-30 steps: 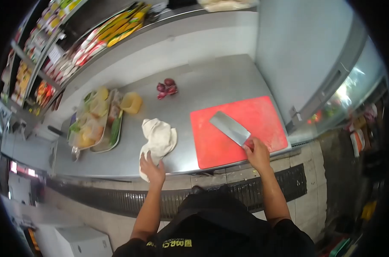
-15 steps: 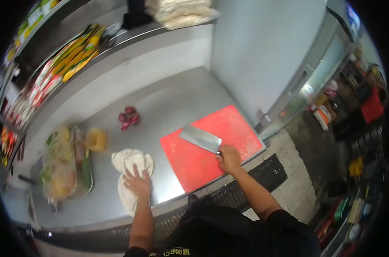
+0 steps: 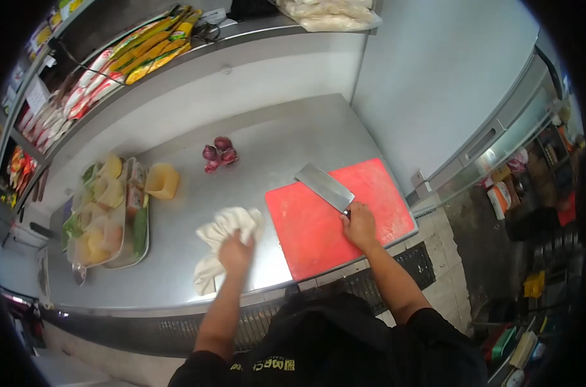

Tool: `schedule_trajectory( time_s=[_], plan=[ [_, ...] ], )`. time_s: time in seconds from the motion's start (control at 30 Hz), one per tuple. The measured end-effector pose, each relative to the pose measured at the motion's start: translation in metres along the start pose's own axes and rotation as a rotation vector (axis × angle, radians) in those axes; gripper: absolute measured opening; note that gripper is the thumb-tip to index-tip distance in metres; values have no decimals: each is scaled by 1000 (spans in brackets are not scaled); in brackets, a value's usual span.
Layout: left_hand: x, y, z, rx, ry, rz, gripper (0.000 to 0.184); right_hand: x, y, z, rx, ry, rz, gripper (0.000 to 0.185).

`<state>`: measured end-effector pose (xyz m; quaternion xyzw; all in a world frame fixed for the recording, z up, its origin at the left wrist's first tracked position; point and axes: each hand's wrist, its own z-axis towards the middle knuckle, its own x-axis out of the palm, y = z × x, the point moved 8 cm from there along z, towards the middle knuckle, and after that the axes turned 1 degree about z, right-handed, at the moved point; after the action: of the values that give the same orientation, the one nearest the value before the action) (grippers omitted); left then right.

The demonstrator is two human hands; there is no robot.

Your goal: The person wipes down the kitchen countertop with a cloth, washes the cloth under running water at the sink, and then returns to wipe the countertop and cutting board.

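My left hand (image 3: pixel 237 250), slightly blurred, has its fingers bunched on a cream cloth (image 3: pixel 214 229) lying crumpled on the steel counter. My right hand (image 3: pixel 361 226) grips the handle of a cleaver (image 3: pixel 325 187). Its broad blade lies flat-side up over the red cutting board (image 3: pixel 312 238), with the far corner reaching just past the board's back edge. Behind the cloth, several red onions (image 3: pixel 226 157) sit in a small cluster.
At the left stand clear containers (image 3: pixel 106 222) of cut vegetables beside a yellowish tub (image 3: pixel 162 181). A shelf (image 3: pixel 241 33) with packets runs above the steel counter (image 3: pixel 293 129). A tall grey cabinet (image 3: pixel 435 77) borders the counter's right end.
The view has shifted, so everything sits farther right and higher. My left fingers went from spread to bunched, gathering the cloth nearer the board. The cleaver blade has turned slightly.
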<state>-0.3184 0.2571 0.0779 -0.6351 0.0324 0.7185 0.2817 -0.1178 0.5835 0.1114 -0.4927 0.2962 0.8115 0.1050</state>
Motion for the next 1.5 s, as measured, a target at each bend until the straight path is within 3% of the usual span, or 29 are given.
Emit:
schedule_trajectory(
  time_s=[0.13,0.2,0.27,0.37,0.43,0.47,0.57,0.67,0.77,0.83,0.9,0.93,0.97,1.03,1.1,1.2,1.5],
  plan=[
    [7,-55,-112,111,176,-81,50,-1,-22,12,77,125,163,28],
    [2,-71,-156,-54,280,-218,49,-3,-31,14,75,225,220,31],
    [42,-44,-205,-127,342,-266,46,-9,-40,12,-48,186,243,32],
    [92,27,-286,-555,314,-447,45,-28,-56,-5,-223,143,324,34],
    [61,30,-307,-848,43,-726,40,-38,-66,-9,-280,137,396,35],
    [44,27,-317,-1020,30,-799,31,-43,-73,-14,-299,107,456,35],
    [-15,3,-300,-929,-206,-942,29,-42,-75,-15,-299,113,543,38],
    [-69,-28,-270,-885,-280,-890,29,-42,-75,-14,-267,100,488,39],
    [-105,-40,-237,-769,-489,-911,30,-45,-76,-13,-268,77,463,38],
    [-119,-38,-215,-743,-540,-706,33,-46,-76,-17,-267,76,425,38],
    [-128,-65,-177,-688,-430,-612,38,-46,-77,-19,-284,80,429,38],
    [-122,-73,-159,-603,-417,-524,39,-46,-76,-18,-291,77,420,37],
    [-102,-74,-145,-690,-215,-444,50,-45,-76,-19,-294,76,421,38],
    [-23,-40,-124,-568,-76,-145,64,-47,-73,-20,-308,79,410,39],
    [14,-56,-116,-660,54,10,71,-45,-74,-21,-308,80,390,39],
    [10,-81,-120,-650,-297,196,60,-45,-71,-20,-329,82,375,40],
    [4,-80,-127,-613,-424,177,48,-40,-69,-22,-337,68,324,40]
  ],
)
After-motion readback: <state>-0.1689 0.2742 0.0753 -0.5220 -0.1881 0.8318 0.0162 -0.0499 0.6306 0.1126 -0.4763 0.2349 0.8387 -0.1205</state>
